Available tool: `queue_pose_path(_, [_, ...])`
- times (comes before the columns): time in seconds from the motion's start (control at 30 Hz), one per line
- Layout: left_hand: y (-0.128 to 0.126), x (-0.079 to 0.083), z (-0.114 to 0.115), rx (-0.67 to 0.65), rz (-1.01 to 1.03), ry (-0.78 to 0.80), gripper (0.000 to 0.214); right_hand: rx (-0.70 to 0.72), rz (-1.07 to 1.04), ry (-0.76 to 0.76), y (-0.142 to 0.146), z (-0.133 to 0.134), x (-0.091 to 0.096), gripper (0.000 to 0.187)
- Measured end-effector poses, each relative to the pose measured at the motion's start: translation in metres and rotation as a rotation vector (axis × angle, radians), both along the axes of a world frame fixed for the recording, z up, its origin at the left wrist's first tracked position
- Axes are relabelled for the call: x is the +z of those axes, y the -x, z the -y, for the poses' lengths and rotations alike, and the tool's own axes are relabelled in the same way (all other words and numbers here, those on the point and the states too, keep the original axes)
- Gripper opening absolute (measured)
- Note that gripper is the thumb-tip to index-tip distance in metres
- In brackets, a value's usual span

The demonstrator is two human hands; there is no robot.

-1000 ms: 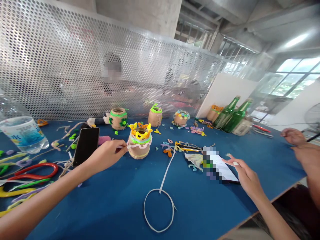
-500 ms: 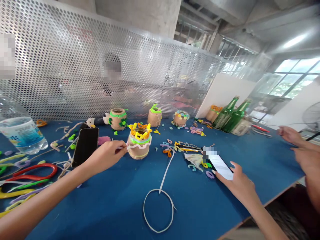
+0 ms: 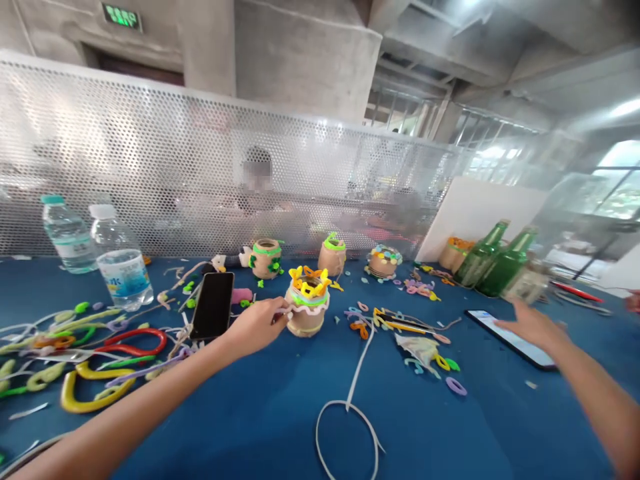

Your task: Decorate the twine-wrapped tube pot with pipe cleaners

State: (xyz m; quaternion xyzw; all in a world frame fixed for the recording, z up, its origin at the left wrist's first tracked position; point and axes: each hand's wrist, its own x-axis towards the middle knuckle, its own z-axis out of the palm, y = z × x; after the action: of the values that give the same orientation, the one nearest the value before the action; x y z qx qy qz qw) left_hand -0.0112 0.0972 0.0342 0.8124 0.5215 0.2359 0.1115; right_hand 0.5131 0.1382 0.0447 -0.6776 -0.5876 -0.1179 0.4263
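A twine-wrapped jar [image 3: 307,319] stands on the blue table [image 3: 440,427], with a green band and a crown of yellow and orange pipe cleaners at its top. My left hand [image 3: 257,325] pinches the end of a pale wavy pipe cleaner [image 3: 306,309] that circles the jar. My right hand [image 3: 533,325] is open, with its fingers spread just above the far end of a smartphone [image 3: 507,337]. The phone lies flat with its screen lit. A white cord [image 3: 350,417] forms a loop on the table in front of the jar.
A black phone [image 3: 213,305] stands propped left of the jar, near two water bottles [image 3: 123,263] and red-handled scissors [image 3: 133,341]. Pipe cleaner scraps, decorated jars and green glass bottles [image 3: 507,263] fill the table. Another person's hand [image 3: 634,301] shows at the right edge.
My right hand has lifted off the phone and moved right, leaving the phone fully visible. The view has tilted upward and shifted. My left hand stays at the jar.
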Motion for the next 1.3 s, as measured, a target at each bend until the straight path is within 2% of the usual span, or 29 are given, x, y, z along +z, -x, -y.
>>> queue_pose_path(0.03, [0.0,-0.001,0.001,0.005,-0.008,-0.009,0.02,0.016,-0.013,-0.008,0.034,-0.003,-0.001,0.06])
queue_pose_path(0.1, [-0.001,-0.003,0.002,0.007,-0.017,-0.017,0.02,0.187,-0.047,0.003,0.116,-0.001,-0.011,0.062])
queue_pose_path(0.17, [-0.001,-0.005,0.004,0.005,-0.018,-0.019,0.02,0.423,-0.072,0.061,0.198,0.007,-0.026,0.07])
queue_pose_path(0.23, [-0.001,-0.004,0.006,0.012,-0.012,-0.03,0.019,0.628,-0.252,0.158,0.267,0.014,-0.038,0.082])
queue_pose_path(0.3, [0.0,-0.003,0.007,0.032,-0.001,-0.051,0.019,0.715,-0.442,0.26,0.312,0.015,-0.043,0.081])
queue_pose_path(0.37, [0.001,-0.002,0.008,0.05,0.014,-0.068,0.019,0.846,-0.585,0.27,0.335,0.012,-0.041,0.072])
queue_pose_path(0.43, [0.003,-0.001,0.008,0.058,0.032,-0.073,0.02,0.906,-0.658,0.253,0.344,0.008,-0.036,0.062])
queue_pose_path(0.5, [0.004,-0.002,0.008,0.062,0.049,-0.073,0.021,0.904,-0.669,0.249,0.346,0.007,-0.032,0.056])
queue_pose_path(0.77, [0.002,-0.008,0.006,0.05,0.002,-0.057,0.021,0.847,-0.643,0.239,0.353,0.008,-0.039,0.06])
queue_pose_path(0.93, [0.002,-0.002,0.004,0.04,-0.12,-0.082,0.022,0.839,-0.637,0.24,0.349,0.0,-0.042,0.065])
queue_pose_path(1.13, [0.003,0.01,0.005,0.008,-0.3,-0.13,0.026,1.018,-0.651,0.328,0.337,-0.014,-0.038,0.076])
queue_pose_path(1.3, [-0.002,0.015,0.006,0.006,-0.434,-0.191,0.028,1.128,-0.72,0.393,0.336,-0.017,-0.048,0.078])
